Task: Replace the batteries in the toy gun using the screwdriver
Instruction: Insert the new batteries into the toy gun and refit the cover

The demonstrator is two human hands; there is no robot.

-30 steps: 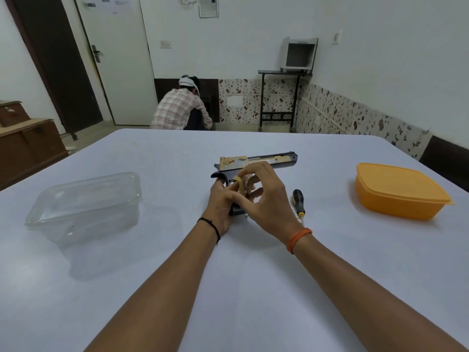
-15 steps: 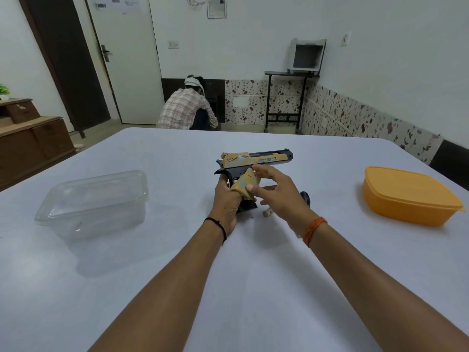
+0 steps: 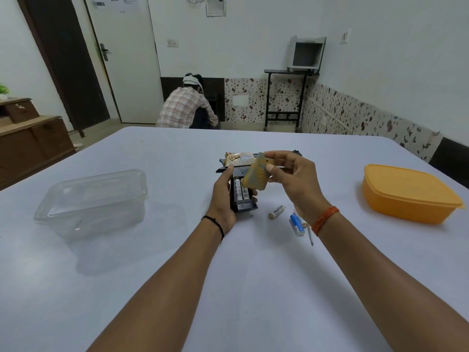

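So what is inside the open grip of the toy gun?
Two white batteries lie side by side in the toy gun grip. The yellow cover, pinched by the right hand, hides their upper ends.

1. One toy gun point(image 3: 238, 163).
2. One yellow cover panel point(image 3: 256, 174), off the gun.
3. Two batteries point(image 3: 241, 191) seated in the open compartment.
4. Two loose batteries on the tabletop point(image 3: 152, 275): one white point(image 3: 276, 212), one blue point(image 3: 296, 223).
5. One screwdriver point(image 3: 310, 236), partly hidden.
6. Two containers: one clear point(image 3: 91, 201), one orange point(image 3: 408, 193).
7. Two hands: left point(image 3: 224, 199), right point(image 3: 295, 181).
8. One person point(image 3: 186, 107) in the background.
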